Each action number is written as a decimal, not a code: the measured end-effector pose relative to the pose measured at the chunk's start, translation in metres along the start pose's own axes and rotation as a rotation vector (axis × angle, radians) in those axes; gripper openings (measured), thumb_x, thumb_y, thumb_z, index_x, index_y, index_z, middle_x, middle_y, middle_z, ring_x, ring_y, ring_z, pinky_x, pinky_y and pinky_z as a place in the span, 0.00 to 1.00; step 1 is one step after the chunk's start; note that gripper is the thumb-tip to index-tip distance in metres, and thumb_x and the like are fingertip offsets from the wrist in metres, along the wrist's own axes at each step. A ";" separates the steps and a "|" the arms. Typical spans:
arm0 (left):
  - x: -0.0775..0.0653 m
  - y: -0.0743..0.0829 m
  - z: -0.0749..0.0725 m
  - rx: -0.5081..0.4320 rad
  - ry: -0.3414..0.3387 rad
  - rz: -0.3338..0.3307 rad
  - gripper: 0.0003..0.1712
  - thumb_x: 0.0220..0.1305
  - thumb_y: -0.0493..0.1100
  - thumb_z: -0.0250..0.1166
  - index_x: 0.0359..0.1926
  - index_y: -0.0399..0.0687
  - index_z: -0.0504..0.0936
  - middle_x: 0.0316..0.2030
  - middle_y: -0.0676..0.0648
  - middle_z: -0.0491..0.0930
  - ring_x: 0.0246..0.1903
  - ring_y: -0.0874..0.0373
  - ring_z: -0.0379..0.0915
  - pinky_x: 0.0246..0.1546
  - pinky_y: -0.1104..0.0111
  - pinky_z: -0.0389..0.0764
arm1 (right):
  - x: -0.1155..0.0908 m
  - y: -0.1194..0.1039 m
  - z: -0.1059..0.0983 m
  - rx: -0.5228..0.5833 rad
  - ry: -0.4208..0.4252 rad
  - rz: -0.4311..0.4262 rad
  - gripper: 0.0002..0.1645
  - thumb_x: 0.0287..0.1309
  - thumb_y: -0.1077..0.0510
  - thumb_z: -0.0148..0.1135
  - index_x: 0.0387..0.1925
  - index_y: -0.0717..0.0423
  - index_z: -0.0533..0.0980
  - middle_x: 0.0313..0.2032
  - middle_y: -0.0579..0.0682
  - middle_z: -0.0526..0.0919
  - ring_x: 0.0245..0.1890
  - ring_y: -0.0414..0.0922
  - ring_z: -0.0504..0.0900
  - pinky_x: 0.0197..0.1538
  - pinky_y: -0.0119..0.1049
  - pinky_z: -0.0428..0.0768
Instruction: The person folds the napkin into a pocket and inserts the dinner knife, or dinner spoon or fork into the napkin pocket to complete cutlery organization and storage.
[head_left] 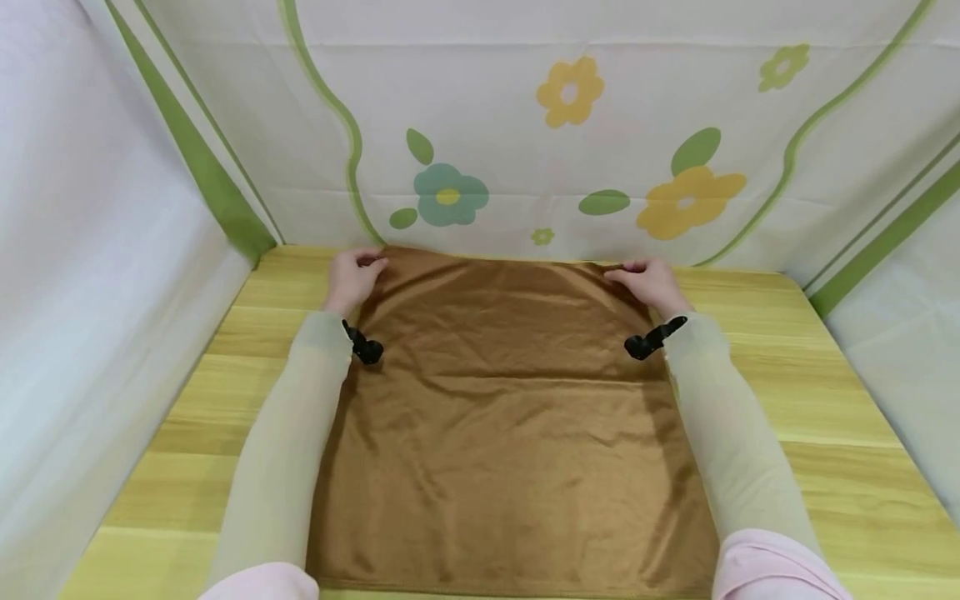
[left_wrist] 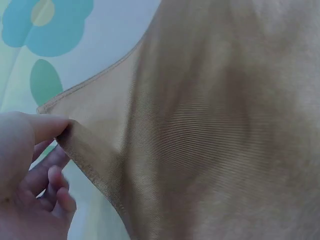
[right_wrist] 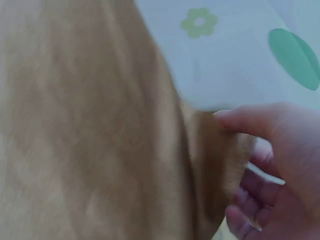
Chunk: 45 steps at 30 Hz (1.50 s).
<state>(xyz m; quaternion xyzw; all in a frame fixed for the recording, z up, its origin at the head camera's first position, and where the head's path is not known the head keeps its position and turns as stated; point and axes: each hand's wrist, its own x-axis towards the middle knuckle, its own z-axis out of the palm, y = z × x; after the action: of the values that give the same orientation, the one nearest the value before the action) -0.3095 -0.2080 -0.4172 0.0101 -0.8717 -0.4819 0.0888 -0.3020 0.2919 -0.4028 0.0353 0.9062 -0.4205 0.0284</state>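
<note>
A brown, satiny cloth (head_left: pixel 510 450) is spread over the wooden table, with light wrinkles and a crosswise crease. At its far left corner, my left hand (head_left: pixel 354 279) pinches the fabric between thumb and forefinger. My right hand (head_left: pixel 651 283) grips the far right corner in the same way. In the left wrist view the cloth (left_wrist: pixel 200 140) slopes away from the pinched corner, and the other fingers of the left hand (left_wrist: pixel 30 170) curl beneath. The right wrist view has the cloth (right_wrist: pixel 100 130) hanging in folds beside the right hand (right_wrist: pixel 280 160).
The light wooden table (head_left: pixel 187 408) shows on both sides of the cloth. A white curtain with printed flowers (head_left: pixel 525 150) rises behind the far edge, and white fabric walls (head_left: pixel 112 250) stand left and right. Black cameras (head_left: pixel 651 340) sit on both wrists.
</note>
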 end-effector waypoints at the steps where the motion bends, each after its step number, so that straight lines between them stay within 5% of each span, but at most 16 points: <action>1: 0.000 0.001 -0.001 -0.012 0.004 0.005 0.17 0.71 0.37 0.66 0.56 0.31 0.84 0.50 0.35 0.83 0.50 0.45 0.77 0.51 0.59 0.76 | 0.000 -0.002 -0.001 0.012 0.017 -0.015 0.29 0.64 0.45 0.70 0.53 0.65 0.81 0.51 0.59 0.82 0.50 0.54 0.77 0.52 0.41 0.75; 8: -0.001 0.005 -0.008 0.001 -0.019 0.011 0.20 0.72 0.40 0.66 0.59 0.33 0.82 0.50 0.34 0.82 0.50 0.44 0.77 0.52 0.58 0.77 | -0.007 -0.013 -0.014 -0.035 0.044 -0.099 0.17 0.65 0.55 0.70 0.47 0.65 0.84 0.41 0.58 0.87 0.45 0.59 0.83 0.37 0.31 0.78; 15: -0.006 0.007 -0.015 -0.007 -0.068 0.033 0.20 0.73 0.41 0.65 0.59 0.32 0.81 0.47 0.34 0.82 0.43 0.42 0.80 0.41 0.63 0.82 | -0.017 -0.008 -0.032 -0.233 -0.045 -0.172 0.13 0.65 0.63 0.67 0.48 0.68 0.84 0.41 0.64 0.86 0.42 0.61 0.83 0.45 0.51 0.79; 18: -0.009 0.008 -0.016 -0.058 -0.081 0.017 0.21 0.73 0.43 0.64 0.58 0.32 0.81 0.46 0.34 0.82 0.39 0.40 0.83 0.36 0.62 0.85 | -0.020 -0.005 -0.040 -0.255 -0.030 -0.165 0.13 0.67 0.62 0.66 0.47 0.67 0.85 0.41 0.65 0.87 0.41 0.61 0.84 0.40 0.47 0.81; 27: -0.014 0.011 -0.021 -0.070 -0.043 0.052 0.19 0.73 0.47 0.64 0.52 0.34 0.83 0.44 0.38 0.83 0.41 0.44 0.82 0.39 0.69 0.83 | -0.027 -0.012 -0.056 -0.090 0.050 -0.139 0.16 0.68 0.59 0.66 0.48 0.70 0.84 0.38 0.62 0.88 0.25 0.34 0.84 0.32 0.31 0.84; 34: -0.014 0.019 -0.029 -0.002 0.013 0.088 0.19 0.72 0.50 0.66 0.50 0.37 0.87 0.40 0.42 0.83 0.36 0.57 0.76 0.37 0.71 0.74 | -0.024 -0.023 -0.060 0.078 0.108 -0.120 0.18 0.65 0.60 0.69 0.49 0.72 0.82 0.34 0.50 0.89 0.32 0.41 0.88 0.36 0.26 0.83; 38: -0.009 0.025 -0.029 -0.002 0.040 0.092 0.20 0.72 0.50 0.65 0.50 0.37 0.86 0.41 0.42 0.82 0.38 0.58 0.75 0.39 0.70 0.73 | -0.021 -0.029 -0.064 0.131 0.184 -0.090 0.18 0.63 0.60 0.71 0.48 0.71 0.83 0.29 0.40 0.87 0.31 0.36 0.88 0.38 0.26 0.83; 45: -0.002 0.050 -0.030 -0.041 0.108 0.130 0.21 0.73 0.52 0.64 0.51 0.38 0.85 0.41 0.45 0.81 0.40 0.56 0.75 0.42 0.69 0.74 | -0.017 -0.048 -0.073 0.149 0.364 -0.029 0.14 0.63 0.52 0.71 0.46 0.56 0.88 0.37 0.39 0.85 0.40 0.35 0.83 0.43 0.27 0.78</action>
<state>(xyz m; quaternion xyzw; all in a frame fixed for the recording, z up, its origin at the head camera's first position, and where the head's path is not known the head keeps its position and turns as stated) -0.2990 -0.2063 -0.3596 -0.0225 -0.8544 -0.4915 0.1671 -0.2912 0.3158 -0.3176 0.0999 0.8631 -0.4734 -0.1446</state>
